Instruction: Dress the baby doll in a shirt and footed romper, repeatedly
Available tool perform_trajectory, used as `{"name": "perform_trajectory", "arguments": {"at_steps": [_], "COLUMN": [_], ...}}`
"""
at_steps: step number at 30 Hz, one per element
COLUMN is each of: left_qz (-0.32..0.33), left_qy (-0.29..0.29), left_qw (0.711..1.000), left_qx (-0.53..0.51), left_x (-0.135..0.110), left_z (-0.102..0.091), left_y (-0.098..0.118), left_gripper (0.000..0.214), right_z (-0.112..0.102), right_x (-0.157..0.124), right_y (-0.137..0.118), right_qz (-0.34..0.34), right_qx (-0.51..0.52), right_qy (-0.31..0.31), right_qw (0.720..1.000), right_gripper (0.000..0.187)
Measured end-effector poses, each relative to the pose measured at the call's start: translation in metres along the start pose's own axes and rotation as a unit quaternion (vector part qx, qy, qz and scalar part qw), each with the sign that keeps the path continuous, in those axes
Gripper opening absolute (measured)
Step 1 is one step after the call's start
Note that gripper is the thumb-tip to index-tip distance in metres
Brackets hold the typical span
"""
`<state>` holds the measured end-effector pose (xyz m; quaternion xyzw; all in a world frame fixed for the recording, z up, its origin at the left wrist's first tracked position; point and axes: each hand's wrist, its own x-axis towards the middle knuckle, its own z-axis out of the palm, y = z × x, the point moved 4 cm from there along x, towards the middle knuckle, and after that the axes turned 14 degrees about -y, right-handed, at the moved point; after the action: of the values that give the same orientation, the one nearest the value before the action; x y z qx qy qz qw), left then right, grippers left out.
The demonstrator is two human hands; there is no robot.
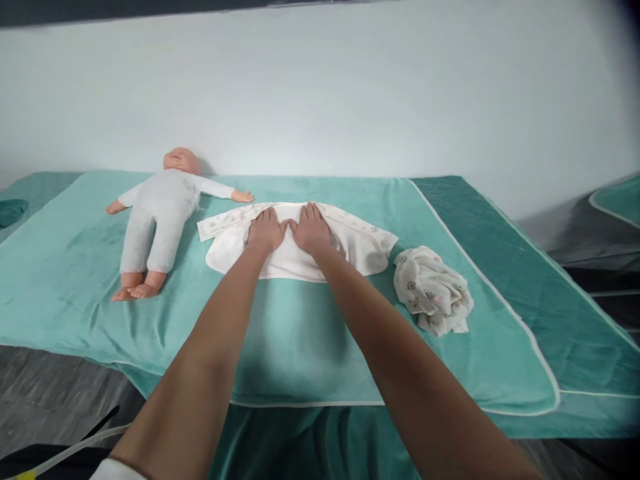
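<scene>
A small white baby top with a faint print on its sleeves lies spread on the green cover, its sleeves out to both sides. My left hand rests flat on its upper middle, fingers stretched forward. Beside it, my right hand also lies flat on the cloth, the two thumbs nearly touching. Neither hand grips anything. To the left lies a baby doll on its back, in white, one arm reaching toward the top's left sleeve. A crumpled bundle of printed white cloth sits right of the top.
The green cover with pale edging lies over a bed with darker green fabric. A white wall stands behind. Grey floor shows at lower left, near a thin pale tube. Another green-covered surface is at far right.
</scene>
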<state>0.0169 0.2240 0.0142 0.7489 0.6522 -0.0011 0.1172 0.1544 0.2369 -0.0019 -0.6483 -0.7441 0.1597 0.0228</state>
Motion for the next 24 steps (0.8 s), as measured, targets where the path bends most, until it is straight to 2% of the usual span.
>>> {"name": "perform_trajectory", "arguments": {"at_steps": [7,14,20,24], "left_qz": [-0.006,-0.003,0.01,0.043], "left_qy": [0.004,-0.011,-0.022,-0.018], "left_qw": [1.0,1.0,1.0,0.999], "left_qx": [-0.013,0.009,0.019,0.017], "left_x": [0.005,-0.018,-0.038,-0.059], "left_z": [-0.001,0.005,0.009,0.012], "left_y": [0.0,0.002,0.0,-0.001], "left_gripper": [0.074,0.073,0.071,0.069], "right_z": [-0.003,-0.004,0.001,0.007], "right_x": [0.004,-0.006,-0.029,-0.058], "right_y": [-0.002,-0.006,-0.006,-0.007], "right_qz": [0.007,0.01,-0.001,-0.044], "right_qx": [0.007,-0.007,-0.032,-0.041], "right_qy": [-0.002,-0.001,-0.007,-0.007], "right_qw": [1.0,1.0,0.999,0.998], "right_gripper": [0.078,0.076,0.075,0.075]}}
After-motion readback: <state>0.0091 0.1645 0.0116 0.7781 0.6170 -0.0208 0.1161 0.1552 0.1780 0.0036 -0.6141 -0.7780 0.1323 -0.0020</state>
